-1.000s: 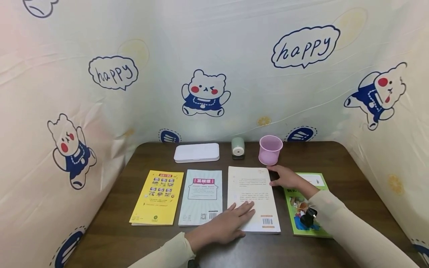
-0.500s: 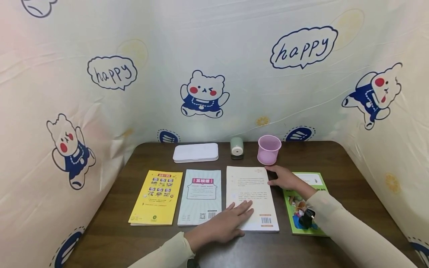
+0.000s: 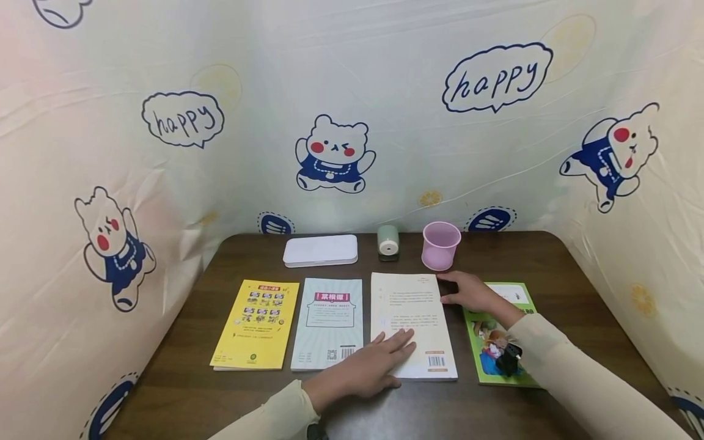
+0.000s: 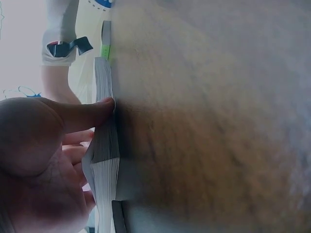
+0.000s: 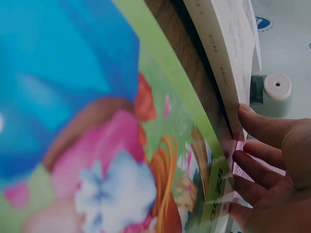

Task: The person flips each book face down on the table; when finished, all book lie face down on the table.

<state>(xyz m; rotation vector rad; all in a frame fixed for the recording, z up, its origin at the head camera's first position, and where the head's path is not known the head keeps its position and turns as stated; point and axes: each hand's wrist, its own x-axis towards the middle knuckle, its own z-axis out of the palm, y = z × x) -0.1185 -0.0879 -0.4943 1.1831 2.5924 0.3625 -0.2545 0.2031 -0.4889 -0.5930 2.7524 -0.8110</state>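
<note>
Head view: four books lie in a row on the tabletop (image 3: 555, 256); the white book (image 3: 412, 327) sits third from the left, squared beside the teal book (image 3: 329, 324), so the row looks nearly straightened; the green book (image 3: 503, 342) under the right forearm seems left to align; the left hand (image 3: 365, 370) rests flat on the white book's near corner, fingers straight, gripping nothing; the right hand (image 3: 467, 292) touches its far right edge with relaxed fingers.

Left wrist view: the thumb presses the white book's (image 4: 104, 160) edge.

Right wrist view: fingertips meet that book's (image 5: 228, 53) corner.

Against the earlier frames, neither the hands nor the book have visibly moved.
</note>
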